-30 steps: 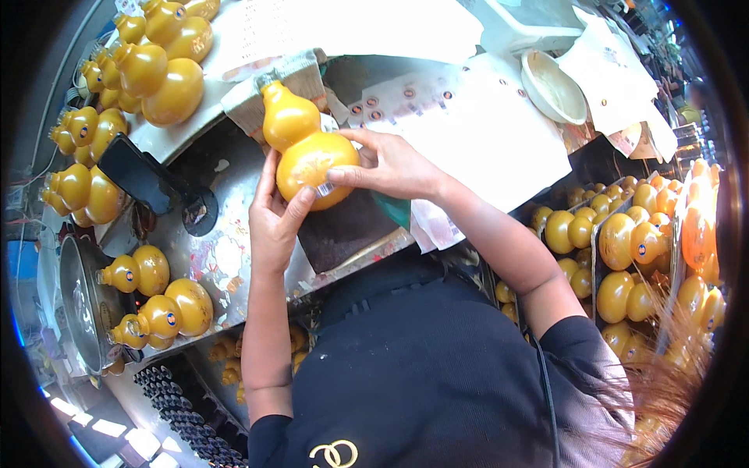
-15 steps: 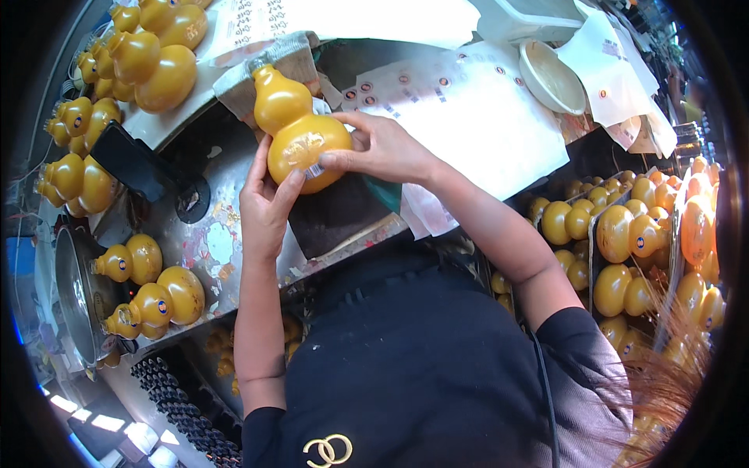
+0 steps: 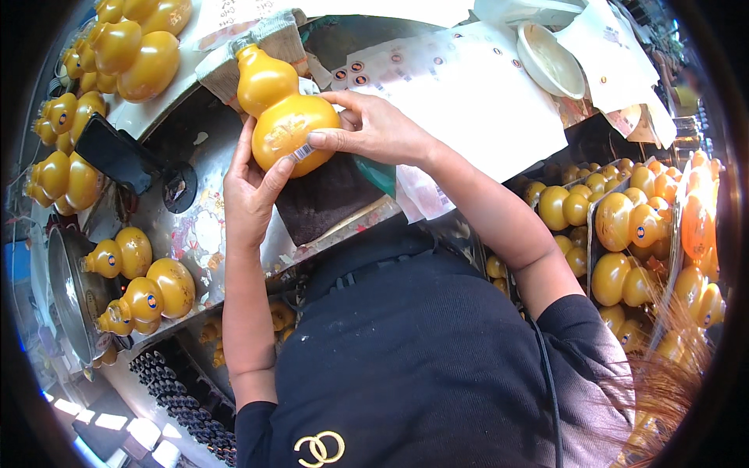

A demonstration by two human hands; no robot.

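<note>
Both the left hand (image 3: 251, 191) and right hand (image 3: 374, 129) grasp the gourd-shaped yellow bottle (image 3: 282, 117); a dark cloth (image 3: 324, 199) lies beneath it, sticker sheets (image 3: 468, 101) just beside.

Both hands (image 3: 257, 191) (image 3: 374, 129) holding gourd-shaped yellow bottle (image 3: 282, 117)

The person wears a black top (image 3: 437, 359) with short sleeves. The sleeves stop near the top of each arm, so both arms are bare from there down. The cloth looks soft and has a few folds. Low on the front of the top is a small gold mark (image 3: 318, 448) made of two rings that link together. A thin black cord (image 3: 546, 374) runs down over the top on the person's right side. The left hand (image 3: 251, 195) and the right hand (image 3: 374, 129) are bare, with no gloves, rings or watch.
</note>
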